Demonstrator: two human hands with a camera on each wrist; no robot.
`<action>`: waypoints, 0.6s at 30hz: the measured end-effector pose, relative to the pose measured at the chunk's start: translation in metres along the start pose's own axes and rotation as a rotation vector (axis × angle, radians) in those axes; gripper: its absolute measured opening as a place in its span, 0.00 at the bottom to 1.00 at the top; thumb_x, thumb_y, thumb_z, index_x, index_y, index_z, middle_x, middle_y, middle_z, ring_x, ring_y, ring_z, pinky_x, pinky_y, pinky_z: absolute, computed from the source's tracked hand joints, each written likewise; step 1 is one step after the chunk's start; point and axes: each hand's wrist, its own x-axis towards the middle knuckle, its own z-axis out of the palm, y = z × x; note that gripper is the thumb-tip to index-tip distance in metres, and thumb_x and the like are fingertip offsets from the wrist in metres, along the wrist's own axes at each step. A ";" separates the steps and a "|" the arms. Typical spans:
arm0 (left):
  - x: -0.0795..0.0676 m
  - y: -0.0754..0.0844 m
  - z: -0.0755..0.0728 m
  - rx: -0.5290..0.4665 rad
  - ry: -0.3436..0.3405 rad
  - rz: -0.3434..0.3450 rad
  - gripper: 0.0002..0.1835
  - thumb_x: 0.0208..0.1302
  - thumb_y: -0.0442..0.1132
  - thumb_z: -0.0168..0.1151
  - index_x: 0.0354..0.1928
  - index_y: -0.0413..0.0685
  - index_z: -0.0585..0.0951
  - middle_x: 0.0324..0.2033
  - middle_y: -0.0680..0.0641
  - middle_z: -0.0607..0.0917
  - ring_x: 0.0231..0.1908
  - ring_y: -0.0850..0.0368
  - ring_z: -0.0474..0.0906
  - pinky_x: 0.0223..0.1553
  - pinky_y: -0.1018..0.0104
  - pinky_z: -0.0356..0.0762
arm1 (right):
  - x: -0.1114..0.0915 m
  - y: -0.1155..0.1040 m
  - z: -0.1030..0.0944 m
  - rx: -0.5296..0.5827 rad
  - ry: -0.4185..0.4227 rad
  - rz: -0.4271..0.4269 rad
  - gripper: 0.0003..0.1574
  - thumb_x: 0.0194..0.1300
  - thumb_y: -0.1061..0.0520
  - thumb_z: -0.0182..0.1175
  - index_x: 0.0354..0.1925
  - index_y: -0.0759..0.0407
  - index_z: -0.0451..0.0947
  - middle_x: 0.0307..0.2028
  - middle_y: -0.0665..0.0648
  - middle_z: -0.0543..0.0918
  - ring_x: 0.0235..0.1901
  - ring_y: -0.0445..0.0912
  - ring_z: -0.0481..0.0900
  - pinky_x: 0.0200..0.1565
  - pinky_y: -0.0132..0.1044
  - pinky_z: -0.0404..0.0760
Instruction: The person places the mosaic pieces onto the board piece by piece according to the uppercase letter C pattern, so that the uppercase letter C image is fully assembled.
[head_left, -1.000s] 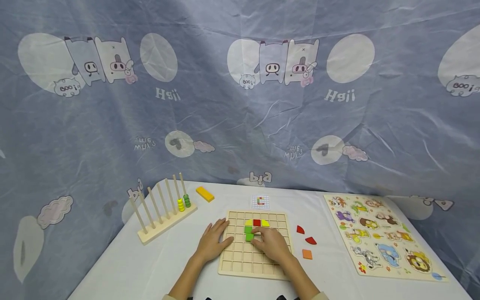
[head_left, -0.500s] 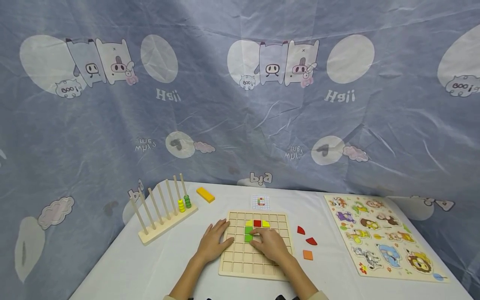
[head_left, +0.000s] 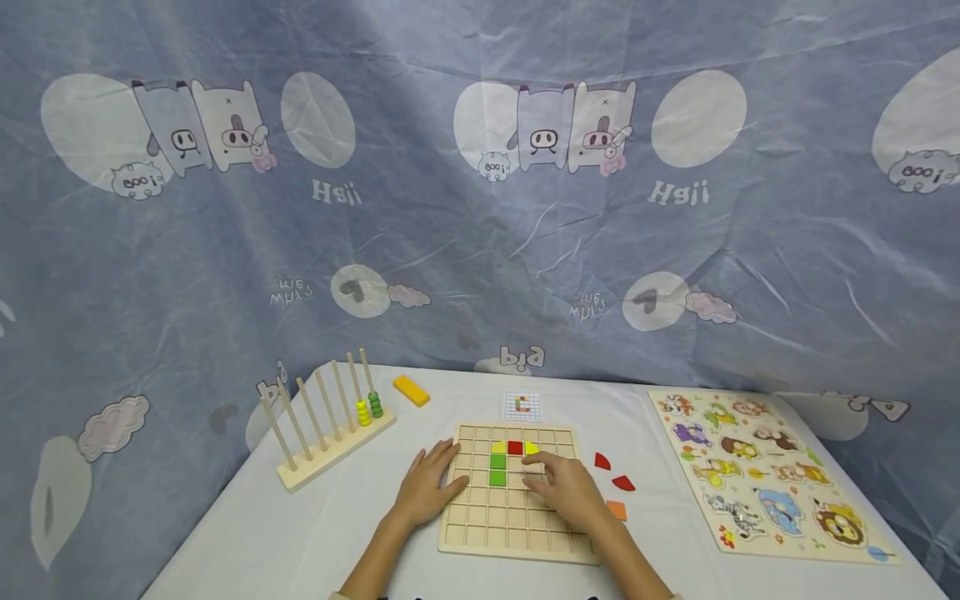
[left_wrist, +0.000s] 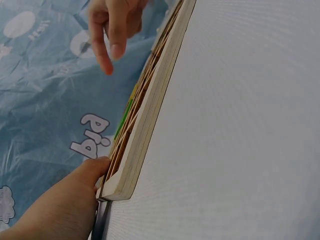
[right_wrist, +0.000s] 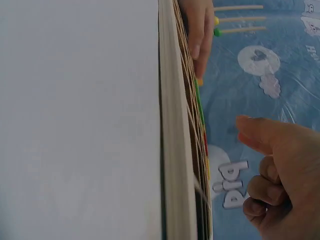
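A wooden grid board (head_left: pixel 487 537) lies flat on the white table. My left hand (head_left: pixel 426 486) rests along its left edge; in the left wrist view the thumb (left_wrist: pixel 95 167) touches the board near a corner. Seated in the grid are two green squares (head_left: pixel 497 477), a red square (head_left: pixel 515 447) and two yellow rounded pieces (head_left: pixel 531 447). Over the board's right half hovers my right hand (head_left: pixel 566 492), index finger and thumb apart with nothing between them, the other fingers bent. Right of the board lie two red quarter-round pieces (head_left: pixel 623 483) and an orange square (head_left: pixel 617 510), partly covered by that hand.
Behind the board lies a small pattern card (head_left: pixel 522 407). A wooden peg stand (head_left: pixel 333 450) with yellow and green beads is at the left, a yellow block (head_left: pixel 411 391) beside it. On the right lies an animal puzzle board (head_left: pixel 738 529). A printed curtain (head_left: pixel 465 225) hangs behind.
My right hand has drawn away from the lower green square and moved right, leaving both green squares uncovered and the orange piece partly hidden. The left hand stays at the board's edge.
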 end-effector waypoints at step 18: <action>0.000 0.003 -0.004 0.002 -0.008 -0.006 0.33 0.63 0.56 0.53 0.64 0.44 0.67 0.64 0.42 0.66 0.65 0.46 0.57 0.65 0.46 0.47 | -0.035 0.084 -0.073 -0.094 0.024 0.219 0.21 0.51 0.52 0.69 0.45 0.52 0.80 0.12 0.48 0.63 0.13 0.38 0.54 0.15 0.30 0.55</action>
